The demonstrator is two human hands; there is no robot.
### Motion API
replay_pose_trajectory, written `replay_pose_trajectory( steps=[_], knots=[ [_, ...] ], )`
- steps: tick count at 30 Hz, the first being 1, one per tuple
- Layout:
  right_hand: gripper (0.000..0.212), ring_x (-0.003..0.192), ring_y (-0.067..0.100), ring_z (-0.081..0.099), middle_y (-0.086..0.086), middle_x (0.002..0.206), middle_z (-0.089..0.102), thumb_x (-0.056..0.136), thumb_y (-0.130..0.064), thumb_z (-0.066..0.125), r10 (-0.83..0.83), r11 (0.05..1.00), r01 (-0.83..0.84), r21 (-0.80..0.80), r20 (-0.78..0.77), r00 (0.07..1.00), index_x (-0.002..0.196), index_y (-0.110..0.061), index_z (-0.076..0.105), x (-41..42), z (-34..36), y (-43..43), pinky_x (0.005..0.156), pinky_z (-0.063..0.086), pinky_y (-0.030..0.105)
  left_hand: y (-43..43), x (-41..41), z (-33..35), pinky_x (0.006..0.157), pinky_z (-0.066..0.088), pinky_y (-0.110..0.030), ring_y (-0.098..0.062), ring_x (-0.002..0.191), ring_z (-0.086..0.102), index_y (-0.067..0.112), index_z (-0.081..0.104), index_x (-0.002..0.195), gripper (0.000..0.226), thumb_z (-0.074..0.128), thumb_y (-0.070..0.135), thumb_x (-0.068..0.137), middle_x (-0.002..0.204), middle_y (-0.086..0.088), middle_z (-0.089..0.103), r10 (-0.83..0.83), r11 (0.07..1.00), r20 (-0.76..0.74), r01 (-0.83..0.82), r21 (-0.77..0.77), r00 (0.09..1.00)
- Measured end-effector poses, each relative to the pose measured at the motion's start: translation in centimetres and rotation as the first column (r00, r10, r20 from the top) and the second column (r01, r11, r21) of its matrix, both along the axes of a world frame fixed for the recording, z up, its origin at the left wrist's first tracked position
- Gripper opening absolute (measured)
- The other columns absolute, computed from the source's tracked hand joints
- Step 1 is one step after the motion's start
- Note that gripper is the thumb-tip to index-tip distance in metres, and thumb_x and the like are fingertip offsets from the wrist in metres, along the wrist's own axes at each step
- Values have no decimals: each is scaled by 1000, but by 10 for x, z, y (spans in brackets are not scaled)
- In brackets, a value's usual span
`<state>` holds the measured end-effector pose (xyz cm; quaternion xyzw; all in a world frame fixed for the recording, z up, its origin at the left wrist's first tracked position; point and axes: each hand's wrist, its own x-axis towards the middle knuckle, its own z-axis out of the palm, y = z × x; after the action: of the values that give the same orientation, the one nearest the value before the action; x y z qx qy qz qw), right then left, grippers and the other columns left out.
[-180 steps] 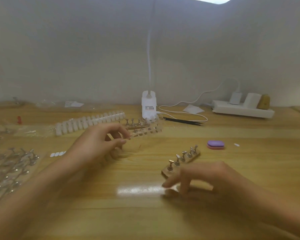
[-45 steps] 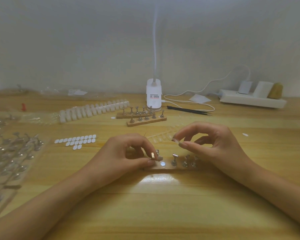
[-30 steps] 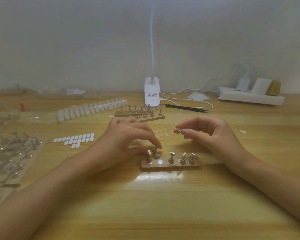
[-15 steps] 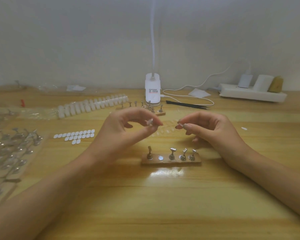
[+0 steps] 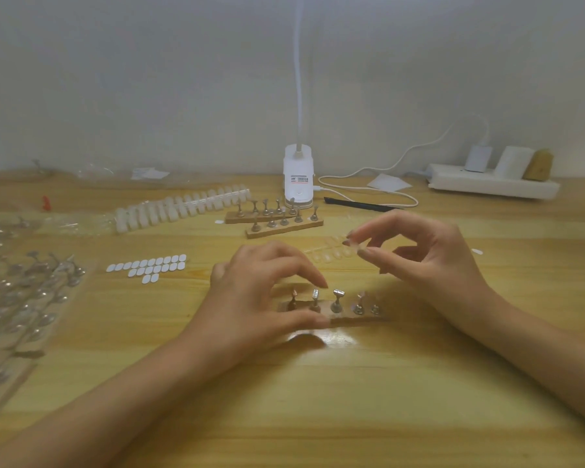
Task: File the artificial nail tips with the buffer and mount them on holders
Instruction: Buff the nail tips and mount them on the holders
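Right hand [image 5: 429, 261] pinches what looks like a clear nail tip [image 5: 353, 243] (judged featherlight, slick; hold its side edges); left hand [image 5: 260, 298], just beside, grips the holder base [image 5: 355, 319].

The left hand [image 5: 260, 298] grips a brown wooden strip of metal pegs [image 5: 355, 320], while the right hand [image 5: 429, 261] pinches a clear plastic nail tip [image 5: 353, 243].
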<state>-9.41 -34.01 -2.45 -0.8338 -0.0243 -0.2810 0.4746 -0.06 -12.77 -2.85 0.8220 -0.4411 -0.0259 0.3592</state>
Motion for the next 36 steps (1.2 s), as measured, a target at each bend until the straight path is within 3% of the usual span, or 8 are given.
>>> replay_pose_trajectory(
  steps=[3, 7, 12, 15, 18, 23, 28, 36],
  knots=[
    [15, 87, 20, 65, -8, 97, 74, 83, -21, 76, 31, 955, 16, -297, 152, 988, 98, -17, 75, -5, 8, 5, 64, 55, 27, 4, 1, 7, 99, 32, -33, 1, 116, 47, 46, 67, 96, 33, 66, 69, 72, 112, 29, 59, 1, 993, 61, 6, -114, 998],
    [11, 87, 23, 62, -3, 97, 73, 87, -20, 77, 113, 806, 79, -587, 284, 952, 95, -13, 77, -6, 17, 18, 61, 51, 24, -1, -9, 19, 58, 38, -2, 9, 68, 56, 32, 76, 86, 17, 69, 44, 77, 77, 29, 65, -126, 949, -203, 58, -311, 971],
    [13, 85, 21, 58, -4, 97, 72, 89, -25, 74, 138, 732, 120, -670, 319, 938, 94, -14, 78, -8, 22, 25, 61, 51, 27, -5, -8, 15, 63, 51, -20, -30, 78, 60, 29, 78, 84, 20, 74, 44, 72, 88, -7, 71, -209, 933, -433, 45, -358, 877],
    [28, 90, 16, 61, -5, 101, 71, 82, -31, 78, 211, 834, -99, -543, 147, 966, 106, -18, 75, -5, 28, 17, 64, 53, 21, -3, -4, 14, 73, 53, -33, -25, 81, 64, 28, 77, 80, 21, 76, 45, 68, 87, -1, 74, -206, 935, -451, 39, -352, 868],
    [37, 93, 10, 63, -13, 99, 70, 72, -37, 79, 67, 945, -105, -311, -129, 989, 107, -29, 72, 1, 43, -29, 62, 51, 15, 0, 2, 15, 77, 53, -23, -6, 80, 69, 28, 77, 78, 23, 78, 45, 64, 88, 8, 76, -188, 926, -456, 2, -377, 870],
    [32, 93, -6, 57, -26, 99, 62, 73, -34, 85, -254, 840, -122, -529, -581, 773, 93, -49, 65, -4, 31, -104, 68, 41, 13, 0, 11, 15, 85, 49, -29, -13, 88, 71, 27, 76, 74, 23, 80, 44, 60, 90, 8, 77, -127, 916, -463, -75, -393, 877],
    [6, 91, 1, 63, -22, 92, 69, 84, -37, 74, -185, 891, -71, -449, -501, 846, 86, -35, 69, -3, 25, -100, 75, 49, 26, 1, 15, 15, 85, 49, -29, -8, 90, 72, 26, 75, 74, 27, 80, 45, 56, 93, 8, 77, -125, 904, -478, -99, -417, 870],
    [29, 70, 13, 67, -7, 92, 71, 75, -32, 78, 221, 961, -258, -99, -287, 932, 104, -24, 76, -1, 45, 0, 59, 53, 18, -1, 10, 16, 77, 49, -9, -3, 98, 70, 25, 78, 77, 18, 77, 38, 66, 96, 8, 77, -213, 872, -505, -70, -485, 837]
  ],
)
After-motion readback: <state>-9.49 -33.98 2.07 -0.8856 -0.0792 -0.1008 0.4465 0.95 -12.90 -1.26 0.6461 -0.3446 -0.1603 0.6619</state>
